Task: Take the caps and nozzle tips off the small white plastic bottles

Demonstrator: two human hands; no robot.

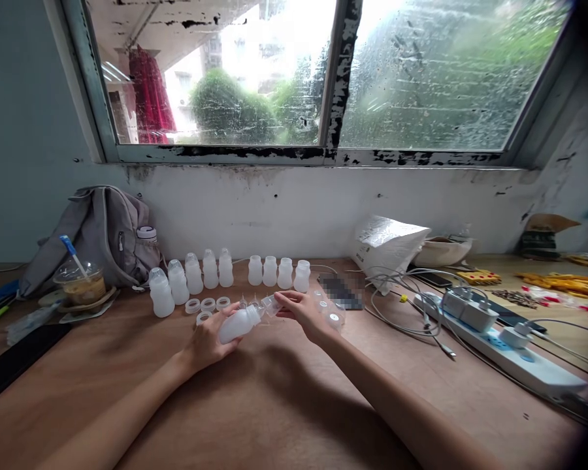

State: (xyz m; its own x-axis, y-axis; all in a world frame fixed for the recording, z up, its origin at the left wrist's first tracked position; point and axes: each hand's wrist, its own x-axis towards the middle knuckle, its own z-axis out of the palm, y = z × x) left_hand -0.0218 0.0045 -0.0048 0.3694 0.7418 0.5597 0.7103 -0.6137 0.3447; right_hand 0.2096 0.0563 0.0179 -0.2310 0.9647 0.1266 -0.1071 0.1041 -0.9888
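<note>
Frosted plastic, smooth wood

The bottles (239, 326) look matt plastic, the clear cap (270, 305) glossier plastic. The tabletop (176, 418) is smooth wood, the backpack (92, 225) matt cloth, the power strip (543, 373) smooth plastic, the pouch (387, 241) glossy, the window frame (341, 85) rough, flaking.

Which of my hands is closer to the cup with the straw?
Left. Your left hand, holding a bottle, is to the right of the cup; your right hand, holding a small clear piece by the bottle's mouth, is farther right.
</note>
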